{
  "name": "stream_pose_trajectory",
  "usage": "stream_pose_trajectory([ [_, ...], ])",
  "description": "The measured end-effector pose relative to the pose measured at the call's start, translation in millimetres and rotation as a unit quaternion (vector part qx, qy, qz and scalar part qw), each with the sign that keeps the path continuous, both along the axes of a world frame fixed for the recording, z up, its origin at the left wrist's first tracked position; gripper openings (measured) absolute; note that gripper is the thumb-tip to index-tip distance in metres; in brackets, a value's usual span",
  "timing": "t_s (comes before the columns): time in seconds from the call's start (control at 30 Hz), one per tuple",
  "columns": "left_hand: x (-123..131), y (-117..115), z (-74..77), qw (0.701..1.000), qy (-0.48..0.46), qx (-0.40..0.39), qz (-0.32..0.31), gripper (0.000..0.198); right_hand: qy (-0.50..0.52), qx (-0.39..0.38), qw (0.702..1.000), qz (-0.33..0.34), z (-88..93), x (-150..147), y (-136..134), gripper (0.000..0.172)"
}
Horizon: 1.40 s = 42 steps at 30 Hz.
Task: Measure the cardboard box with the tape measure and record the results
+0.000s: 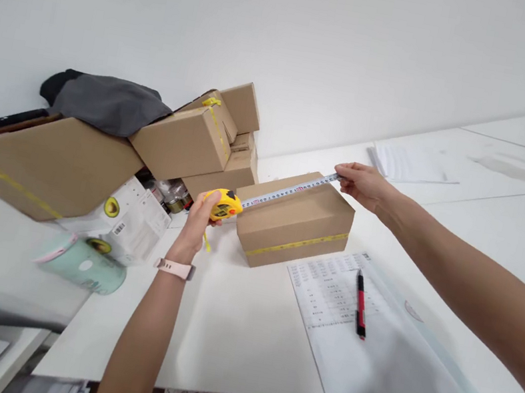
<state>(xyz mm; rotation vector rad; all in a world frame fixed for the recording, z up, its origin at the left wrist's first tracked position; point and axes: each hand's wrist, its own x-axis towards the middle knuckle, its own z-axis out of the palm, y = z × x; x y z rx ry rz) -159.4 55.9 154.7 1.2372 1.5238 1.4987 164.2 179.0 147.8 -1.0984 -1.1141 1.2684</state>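
Observation:
My left hand [198,219] is closed around the yellow case of a tape measure [226,206], at the left end of a cardboard box [296,223]. The blade [288,191] is drawn out to the right, across the top of the box. Its free end is pinched between the fingers of my right hand [363,184], just past the box's far right corner. A strip of yellow tape with markings runs along the box's near side. From the case hangs a short yellow strap. A pink band is on my left wrist.
Several cardboard boxes [183,142] are stacked at the left, with a dark grey cloth [111,103] on top. A mint-green canister [88,264] and a white avocado-print box [136,222] stand nearer. On the right lie a printed sheet [327,289], a red-black pen [361,305] and more papers [405,162].

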Motion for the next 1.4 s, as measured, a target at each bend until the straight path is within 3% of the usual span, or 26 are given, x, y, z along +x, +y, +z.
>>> stream_pose_trajectory([
  [0.13,-34,8,-6.6,0.999,0.016,-0.040,-0.003,0.049,-0.054,-0.024,0.997,-0.046,-28.3,-1,16,0.025],
  [0.27,-48,14,-14.1,0.998,0.023,-0.061,-0.017,0.049,-0.111,-0.038,0.991,-0.062,-43.6,-5,14,0.022],
  [0.6,-49,35,-23.0,0.996,0.007,-0.071,-0.050,0.049,-0.234,-0.052,0.970,-0.039,-46.1,-6,14,0.035],
  [0.87,-54,39,-30.5,0.995,0.012,-0.079,-0.061,0.052,-0.368,-0.062,0.926,-0.049,-48.3,-4,19,0.042],
  [0.97,-51,38,-26.0,0.996,0.012,-0.075,-0.055,0.049,-0.397,-0.051,0.915,-0.053,-44.2,-6,17,0.040],
  [1.07,-45,21,-8.6,0.996,0.014,-0.064,-0.066,0.048,-0.403,-0.027,0.912,-0.069,-39.9,0,19,0.037],
  [1.2,-14,-38,9.0,0.982,0.012,-0.092,-0.166,0.059,-0.301,0.075,0.947,-0.088,-27.0,7,27,0.038],
  [1.23,0,-56,6.5,0.970,-0.003,-0.113,-0.217,0.061,-0.277,0.099,0.952,-0.077,-22.2,5,28,0.039],
  [1.3,35,-88,-7.6,0.914,-0.104,-0.185,-0.346,0.061,-0.268,0.131,0.954,-0.020,-12.3,-7,28,0.039],
  [1.4,94,-114,-37.9,0.863,-0.248,-0.215,-0.383,0.063,-0.311,0.153,0.932,0.105,-2.0,-37,31,0.038],
])
